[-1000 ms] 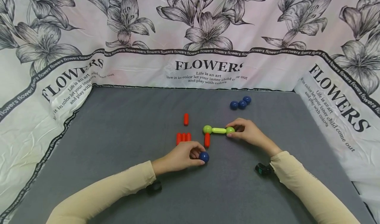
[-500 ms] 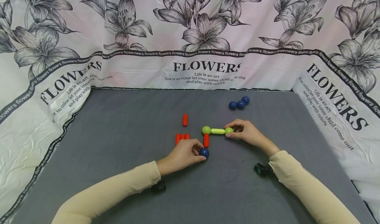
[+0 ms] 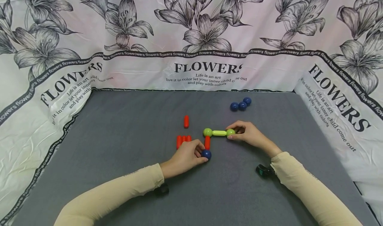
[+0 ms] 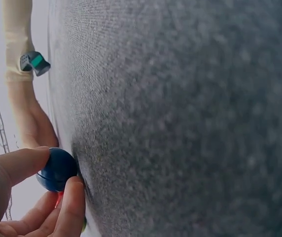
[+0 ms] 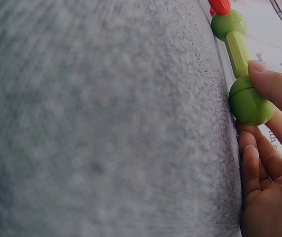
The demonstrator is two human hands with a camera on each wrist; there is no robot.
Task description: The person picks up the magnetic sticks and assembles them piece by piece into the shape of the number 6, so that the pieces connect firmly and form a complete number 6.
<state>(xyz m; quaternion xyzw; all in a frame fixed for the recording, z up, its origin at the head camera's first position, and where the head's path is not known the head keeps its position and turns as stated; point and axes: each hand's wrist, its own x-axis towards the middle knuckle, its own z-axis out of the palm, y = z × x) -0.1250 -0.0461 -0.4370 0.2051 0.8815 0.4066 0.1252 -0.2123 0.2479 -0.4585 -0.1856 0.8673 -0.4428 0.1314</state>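
My left hand [image 3: 186,156] pinches a dark blue ball [image 3: 206,154] between thumb and fingers; in the left wrist view the blue ball [image 4: 57,169] sits low by the tabletop. The ball is right at the near end of a red rod [image 3: 207,142]. That rod's far end meets a green ball [image 3: 207,132], from which a yellow-green rod [image 3: 219,133] runs right to a second green ball [image 3: 230,132]. My right hand [image 3: 248,134] holds this second ball; in the right wrist view the thumb lies over the green ball [image 5: 252,101] near the rod joint.
Several red rods [image 3: 179,142] lie side by side just beyond the left hand, partly hidden by it. One more red rod [image 3: 186,121] lies farther back. Three blue balls [image 3: 242,106] sit together at the back right of the grey table [image 3: 134,119]. A flowered cloth [image 3: 134,69] hangs behind.
The left hand has brought the blue ball slightly forward, up to the near end of the red rod, where a gap showed before. My right hand has stayed on the green ball.
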